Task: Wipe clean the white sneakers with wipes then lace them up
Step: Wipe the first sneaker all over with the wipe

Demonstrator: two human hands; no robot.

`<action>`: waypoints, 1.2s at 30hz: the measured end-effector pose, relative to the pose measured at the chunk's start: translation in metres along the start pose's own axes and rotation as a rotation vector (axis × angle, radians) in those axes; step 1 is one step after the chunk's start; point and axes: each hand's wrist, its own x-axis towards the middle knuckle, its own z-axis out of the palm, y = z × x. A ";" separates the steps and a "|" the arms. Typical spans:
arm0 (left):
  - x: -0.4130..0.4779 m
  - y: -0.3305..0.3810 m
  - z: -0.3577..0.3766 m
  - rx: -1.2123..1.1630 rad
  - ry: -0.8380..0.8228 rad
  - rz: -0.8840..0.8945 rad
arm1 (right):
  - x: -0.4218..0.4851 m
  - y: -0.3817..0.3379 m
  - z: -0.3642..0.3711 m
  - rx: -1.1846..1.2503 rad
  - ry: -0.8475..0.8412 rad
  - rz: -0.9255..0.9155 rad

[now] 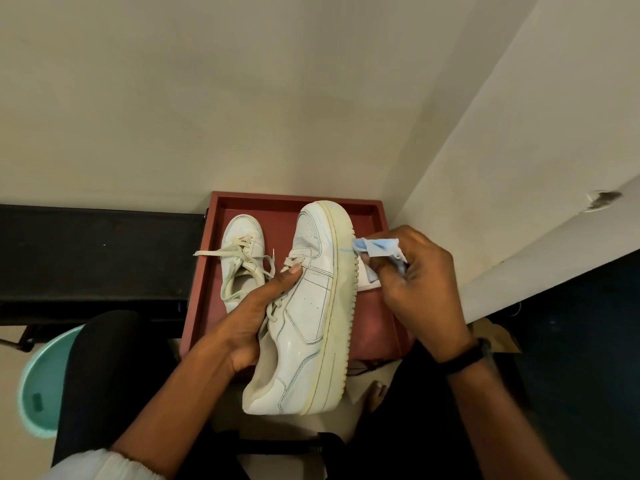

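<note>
Indoors, red tray (298,197) in a cream wall corner (461,112); left hand (249,320) tight around sneaker (311,306), right hand (422,289) around wipe (375,245).

The left sneaker (242,261) is placed in the tray (294,196); the right sneaker (308,306) is held above it, the wipe (377,247) to its right.

Fingers of left hand (242,327) hidden behind held sneaker (311,306); thumb alone shows. Heel of second sneaker (242,258) covered by that hand. Part of wipe (377,247) bunched inside right hand (422,282). Beyond the sole, white object (367,282) mostly hidden, kind unclear. Knee masks part of green tub (38,375). Forearms cut by bottom edge.
</note>
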 end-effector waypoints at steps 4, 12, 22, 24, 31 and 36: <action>-0.002 0.000 0.000 0.018 0.024 0.010 | -0.011 0.000 0.014 -0.116 0.002 -0.057; -0.001 0.002 0.004 0.113 0.034 0.048 | -0.015 0.002 0.002 -0.195 -0.227 -0.176; -0.003 0.003 0.003 0.164 0.035 0.095 | -0.029 0.003 0.016 -0.290 -0.114 -0.139; -0.002 0.002 0.003 0.180 0.029 0.096 | -0.036 0.001 0.018 -0.250 -0.189 -0.188; -0.001 0.000 0.002 0.221 0.008 0.098 | -0.007 0.006 0.008 -0.389 -0.005 -0.139; 0.000 0.000 -0.003 0.232 0.008 0.089 | -0.012 0.009 0.012 -0.271 -0.093 -0.189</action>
